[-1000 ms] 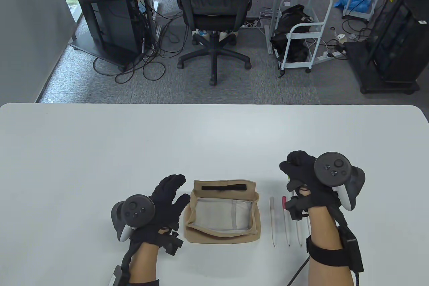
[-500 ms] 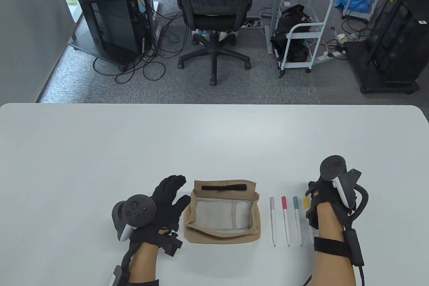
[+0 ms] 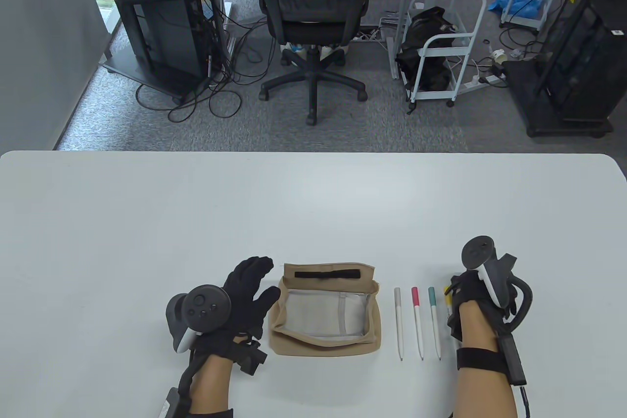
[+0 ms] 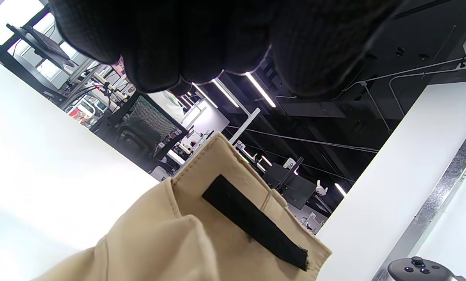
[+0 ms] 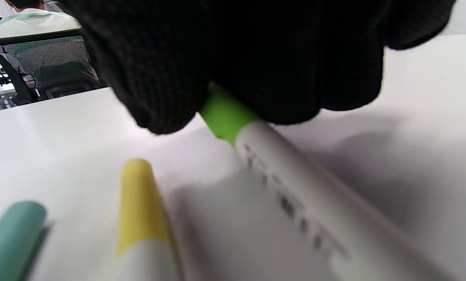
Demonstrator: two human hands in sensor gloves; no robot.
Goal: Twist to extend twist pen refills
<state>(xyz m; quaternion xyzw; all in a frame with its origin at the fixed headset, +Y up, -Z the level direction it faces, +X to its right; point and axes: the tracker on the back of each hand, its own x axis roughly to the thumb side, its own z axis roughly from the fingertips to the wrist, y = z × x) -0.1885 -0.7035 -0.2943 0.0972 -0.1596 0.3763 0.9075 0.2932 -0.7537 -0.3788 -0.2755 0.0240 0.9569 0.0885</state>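
The left hand (image 3: 245, 293) lies flat on the table (image 3: 303, 212) with its fingers spread, touching the left edge of the tan fabric pouch (image 3: 325, 310); its grip is released and holds nothing. The pouch stands open, its black fastening strip (image 4: 254, 222) facing up on the folded-back flap.

To the right of the pouch a row of twist pens lies side by side, tips toward the person: a grey-capped pen (image 3: 399, 322), a pink-capped pen (image 3: 417, 322), a teal-capped pen (image 3: 434, 322) and a yellow-capped pen (image 5: 141, 218) just beside the right wrist in the table view. None of them is in a hand.

At the far right, the right hand (image 3: 472, 290) pinches the green-capped pen (image 5: 279, 183) at its coloured end, the white barrel slanting down toward the table.

The step in hand looks like picking this pen up to twist it. To do it well, the person should lift it free of the yellow neighbour without nudging the row, then bring the idle left hand across to hold the white barrel firmly. The right fingers then turn the green end against it. A light, steady turn is best, stopping once the refill tip shows, since forcing past the stop could strain the mechanism.
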